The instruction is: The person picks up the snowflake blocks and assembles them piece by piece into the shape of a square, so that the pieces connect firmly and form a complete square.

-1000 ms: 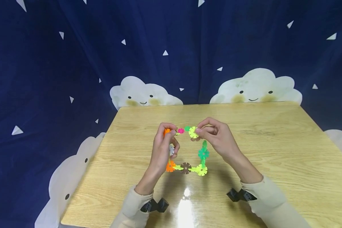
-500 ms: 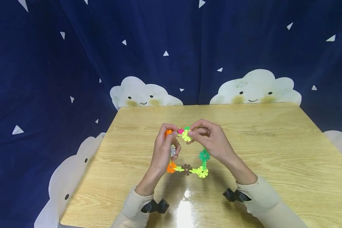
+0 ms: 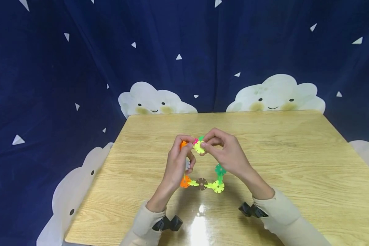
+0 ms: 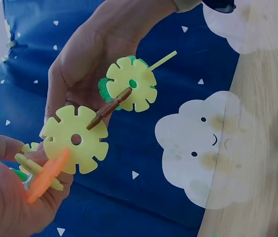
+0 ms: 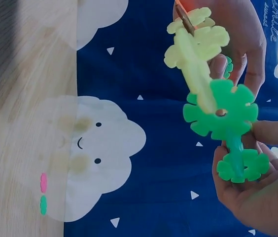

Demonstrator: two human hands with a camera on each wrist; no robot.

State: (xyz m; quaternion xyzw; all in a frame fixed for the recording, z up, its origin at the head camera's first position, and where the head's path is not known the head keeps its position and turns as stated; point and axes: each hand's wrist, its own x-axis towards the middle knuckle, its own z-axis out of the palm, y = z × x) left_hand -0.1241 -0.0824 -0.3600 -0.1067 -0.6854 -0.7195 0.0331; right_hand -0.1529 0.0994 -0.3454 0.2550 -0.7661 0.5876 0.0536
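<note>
A loop-like chain of slotted flower-shaped plastic discs hangs between the hands. Its lower run shows an orange disc (image 3: 185,181), a brown disc (image 3: 201,184) and a yellow disc (image 3: 218,186), with a green disc (image 3: 220,169) up the right side. My left hand (image 3: 173,164) grips the chain's left side, near another orange disc (image 4: 49,176) and a white disc (image 3: 187,164) partly behind the fingers. Between thumb and fingers, my right hand (image 3: 229,150) pinches an upper yellow disc (image 3: 199,147), close to the left fingertips. Whether the two ends join is hidden by the fingers.
A loose pink disc (image 5: 43,182) and a loose green disc (image 5: 43,205) lie on the wooden table (image 3: 283,153) beyond the hands. Behind the table hangs a dark blue curtain (image 3: 160,30) with white clouds and triangles.
My right hand has come left with the yellow disc, up to the left fingertips. The left hand has shifted only slightly, and the hanging chain sits a little lower.
</note>
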